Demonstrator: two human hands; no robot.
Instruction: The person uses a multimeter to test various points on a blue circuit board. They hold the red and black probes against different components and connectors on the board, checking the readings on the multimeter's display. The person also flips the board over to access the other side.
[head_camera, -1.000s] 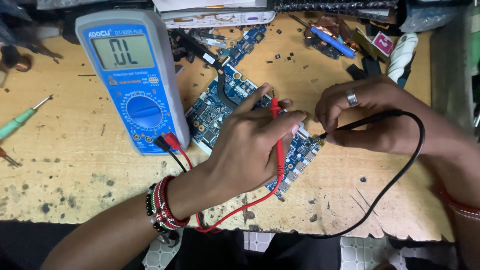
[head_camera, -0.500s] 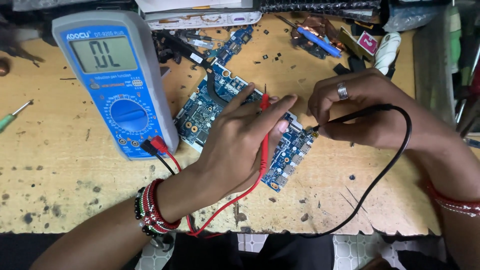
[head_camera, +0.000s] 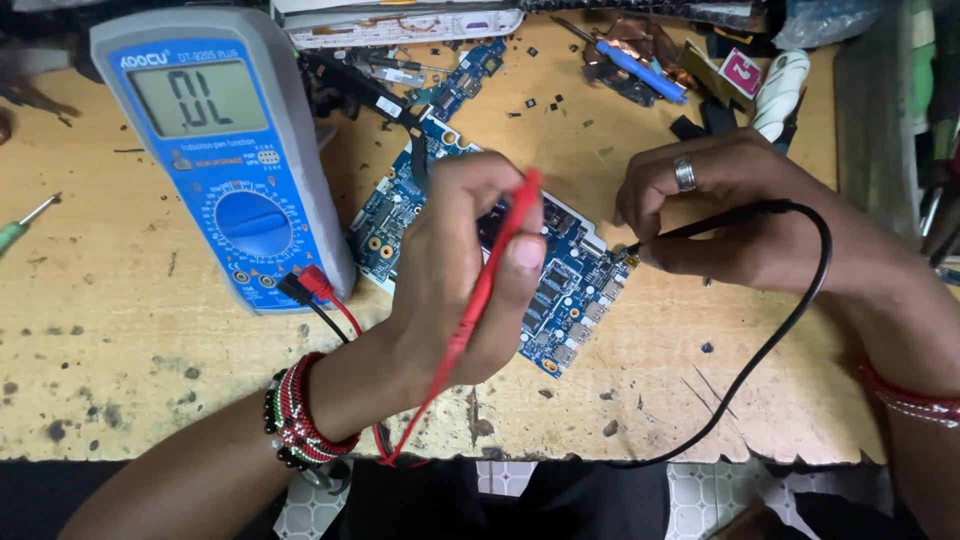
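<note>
Left grip: the left hand (head_camera: 455, 270) was closed around the red probe (head_camera: 500, 250), thumb pressed on its shaft, the red tip end raised above the knuckles.
Right grip: the right hand (head_camera: 730, 215), ring on one finger, pinched the black probe (head_camera: 700, 225), its point touching the right edge of the circuit board (head_camera: 565, 290).
Under the grips: the blue board lay flat on the counter (head_camera: 130, 380), partly hidden beneath the left hand.
Change: half a second before, the red probe lay lower across the fingers toward the board; now it stood lifted, so that contact had probably been broken, though the hand hid the tip.
Leads: the red lead (head_camera: 420, 420) and black lead (head_camera: 790, 320) looped below the grips off the counter's near edge.
Left of the grips: the blue multimeter (head_camera: 215, 160), both leads plugged in.
Beyond: loose parts and a blue tool (head_camera: 635, 70).
</note>
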